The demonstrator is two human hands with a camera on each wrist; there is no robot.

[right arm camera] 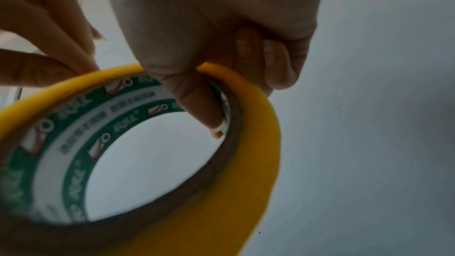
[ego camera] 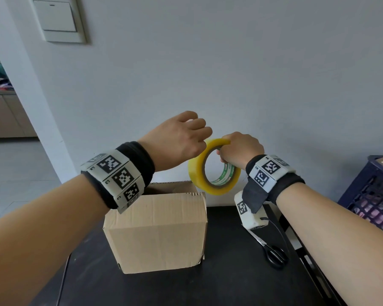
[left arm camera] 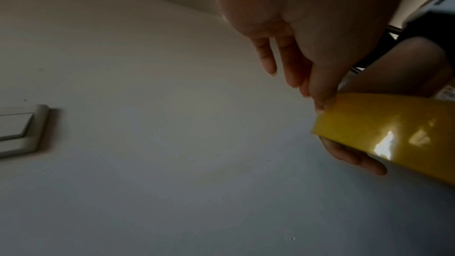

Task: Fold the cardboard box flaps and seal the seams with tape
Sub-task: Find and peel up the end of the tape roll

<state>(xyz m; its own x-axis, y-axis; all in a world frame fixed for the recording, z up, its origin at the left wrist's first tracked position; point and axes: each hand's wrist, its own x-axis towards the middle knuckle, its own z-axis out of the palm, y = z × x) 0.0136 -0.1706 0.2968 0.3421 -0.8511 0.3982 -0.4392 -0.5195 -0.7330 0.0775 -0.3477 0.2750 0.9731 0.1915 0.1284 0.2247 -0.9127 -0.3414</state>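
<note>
Nearest in the head view, a plain brown corrugated cardboard box [ego camera: 157, 230] stands on the matte black table [ego camera: 219, 283], its smooth front face creased by faint ribbing and its top flaps not lying fully flat, one ragged fluted edge showing at the right corner. To its right on the same table lie steel-bladed scissors with black looped handles [ego camera: 272, 252], partly hidden under the white camera block strapped to the right wrist. Above and just behind the box's right corner, held clear of it in the air, is the glossy yellow roll of packing tape [ego camera: 213, 171], a wide ring with a green-and-white printed cardboard core. The right hand [ego camera: 241, 151] grasps the roll at its top: the thumb hooks inside the core against the printed liner while the curled fingers [right arm camera: 278, 61] wrap over the shiny outer band. The left hand [ego camera: 177, 140] reaches in from the left, its fingertips [left arm camera: 322, 102] pressed to the roll's slick outer surface near the upper rim, thumb below the band; whether it pinches a loose tape end cannot be told. Farther back rises a pale smooth wall with a white rectangular switch plate [ego camera: 59, 18], and a dark blue slatted plastic crate [ego camera: 372, 195] sits at the right.
</note>
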